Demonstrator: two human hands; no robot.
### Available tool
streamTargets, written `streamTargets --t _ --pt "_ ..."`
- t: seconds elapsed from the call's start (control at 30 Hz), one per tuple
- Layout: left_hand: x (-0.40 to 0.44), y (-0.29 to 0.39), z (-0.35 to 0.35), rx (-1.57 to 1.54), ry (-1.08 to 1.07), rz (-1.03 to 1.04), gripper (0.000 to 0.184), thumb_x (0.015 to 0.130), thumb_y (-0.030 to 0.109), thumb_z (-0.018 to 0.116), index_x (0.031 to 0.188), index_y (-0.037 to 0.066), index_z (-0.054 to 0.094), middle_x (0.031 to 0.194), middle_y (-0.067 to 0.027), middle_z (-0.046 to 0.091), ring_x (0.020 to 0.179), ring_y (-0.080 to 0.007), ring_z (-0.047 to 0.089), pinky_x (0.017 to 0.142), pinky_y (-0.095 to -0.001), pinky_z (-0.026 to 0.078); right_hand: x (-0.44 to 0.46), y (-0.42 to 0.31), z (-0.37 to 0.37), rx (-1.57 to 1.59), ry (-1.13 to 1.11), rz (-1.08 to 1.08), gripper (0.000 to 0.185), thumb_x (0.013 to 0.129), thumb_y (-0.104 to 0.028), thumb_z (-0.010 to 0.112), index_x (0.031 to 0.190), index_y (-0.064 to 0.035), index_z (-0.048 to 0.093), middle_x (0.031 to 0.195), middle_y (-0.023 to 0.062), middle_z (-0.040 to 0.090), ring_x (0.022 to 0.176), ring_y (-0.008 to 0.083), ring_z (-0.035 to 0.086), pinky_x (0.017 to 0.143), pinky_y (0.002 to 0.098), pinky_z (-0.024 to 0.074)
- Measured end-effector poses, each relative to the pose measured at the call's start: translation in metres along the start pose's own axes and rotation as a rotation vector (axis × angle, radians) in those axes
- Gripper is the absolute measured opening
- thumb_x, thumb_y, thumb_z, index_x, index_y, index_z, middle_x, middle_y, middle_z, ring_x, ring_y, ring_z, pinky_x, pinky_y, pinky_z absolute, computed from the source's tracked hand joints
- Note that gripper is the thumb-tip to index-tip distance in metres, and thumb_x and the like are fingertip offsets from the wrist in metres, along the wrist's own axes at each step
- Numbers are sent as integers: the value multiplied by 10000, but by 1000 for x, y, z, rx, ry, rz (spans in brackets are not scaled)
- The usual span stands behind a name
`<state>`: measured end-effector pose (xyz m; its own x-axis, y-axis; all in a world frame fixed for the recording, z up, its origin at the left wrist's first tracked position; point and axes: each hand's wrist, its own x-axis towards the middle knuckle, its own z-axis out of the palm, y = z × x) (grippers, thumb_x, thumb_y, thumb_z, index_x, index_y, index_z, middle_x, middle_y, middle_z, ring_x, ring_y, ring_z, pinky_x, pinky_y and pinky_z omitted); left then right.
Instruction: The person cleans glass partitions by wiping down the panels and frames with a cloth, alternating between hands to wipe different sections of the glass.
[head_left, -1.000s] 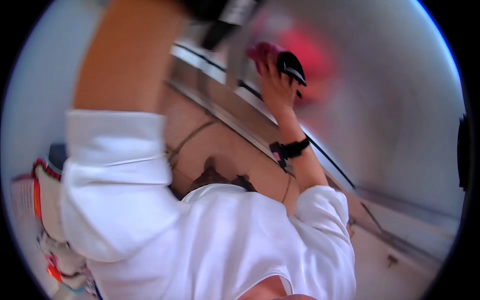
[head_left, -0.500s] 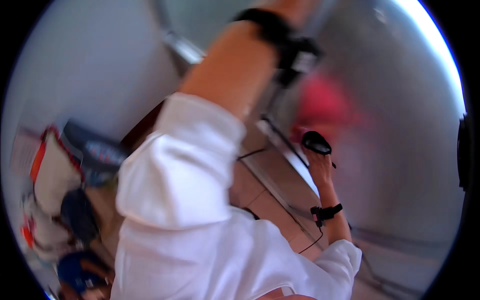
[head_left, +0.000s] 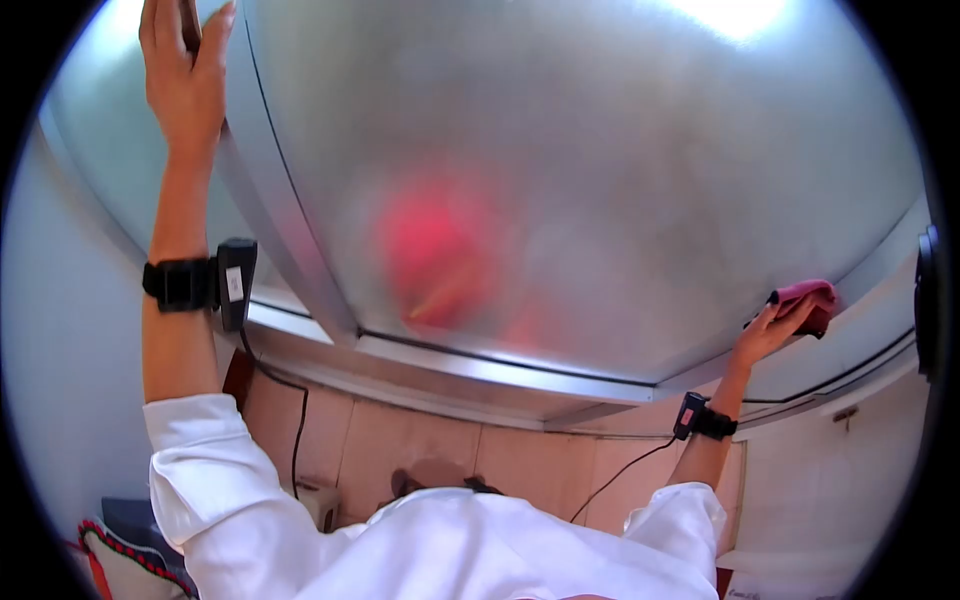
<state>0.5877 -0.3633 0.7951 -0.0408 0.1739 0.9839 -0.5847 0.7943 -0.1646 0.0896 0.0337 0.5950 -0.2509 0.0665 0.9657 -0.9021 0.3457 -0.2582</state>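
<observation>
My left hand [head_left: 185, 100] is raised at the upper left against the metal frame [head_left: 275, 205] of a frosted glass panel [head_left: 620, 190]. Its fingers are stretched out with the thumb apart; the fingertips run out of view at the top. Low on the right, my right hand [head_left: 765, 335] grips a dark red cloth [head_left: 808, 296] at the panel's right-hand frame. The cloth is bunched over the fingers and partly hides them. A blurred pink-red shape [head_left: 440, 245] shows in the glass.
A black wrist device [head_left: 185, 285] with a cable sits on my left wrist, another [head_left: 708, 418] on my right. Below are pinkish floor tiles [head_left: 410, 440] and a small pale box [head_left: 320, 503]. Bags [head_left: 130, 560] lie at the lower left beside a pale wall [head_left: 60, 330].
The view has turned and levelled toward the glass panel. My left arm, blurred across the middle before, is now at the left. My right hand with the cloth now appears farther right.
</observation>
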Motion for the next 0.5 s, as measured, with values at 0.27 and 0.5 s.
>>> streamTargets --t 0.27,0.5 --pt "22 19 4 -29 61 -129 588 909 278 557 1437 147 334 1487 -125 295 1354 -298 319 1074 -396 318 63 -95 51 200 177 197 540 841 -44 504 1359 16 361 1494 209 224 1403 338 170 1135 398 135" --pt "65 42 -13 -131 86 -195 570 882 107 559 1416 125 362 1481 -143 297 1326 -326 354 1037 -389 355 200 -315 63 64 56 -403 699 669 -82 646 1326 -11 418 1410 204 359 1321 427 275 1067 579 170"
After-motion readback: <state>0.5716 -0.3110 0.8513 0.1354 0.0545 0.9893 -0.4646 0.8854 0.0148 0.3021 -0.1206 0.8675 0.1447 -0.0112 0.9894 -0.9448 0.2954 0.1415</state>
